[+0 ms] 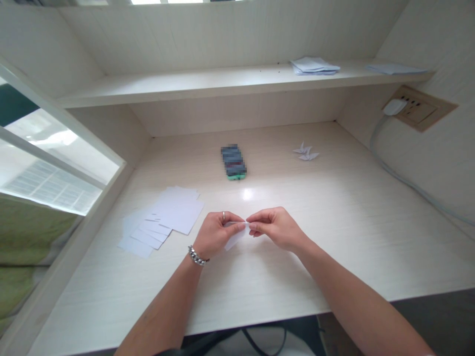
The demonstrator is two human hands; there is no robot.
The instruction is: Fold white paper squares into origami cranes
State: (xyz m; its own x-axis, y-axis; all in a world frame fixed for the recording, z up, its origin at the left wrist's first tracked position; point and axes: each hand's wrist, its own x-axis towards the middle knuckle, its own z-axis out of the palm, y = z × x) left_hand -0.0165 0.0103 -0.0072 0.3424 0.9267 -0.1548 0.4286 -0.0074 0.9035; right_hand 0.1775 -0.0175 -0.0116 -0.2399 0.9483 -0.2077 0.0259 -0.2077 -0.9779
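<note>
Between my two hands is a small piece of white paper (235, 238), partly hidden by the fingers and held just over the desk. My left hand (218, 230), with a ring and a chain bracelet, pinches it between thumb and fingers. At its top right edge, the thumb and fingertips of my right hand (276, 226) are pinched together on the paper. The fingertips of both hands nearly meet. Left of my left hand lie several loose white paper sheets (178, 207), overlapping, with smaller pieces (150, 235) beside them.
A phone (233, 162), its screen blurred out, lies farther back on the desk (356, 237). Small folded white paper shapes (306, 152) rest to its right. Folded papers (314, 66) sit on the shelf above. A white plug (395, 106) with a cable is in the right wall socket.
</note>
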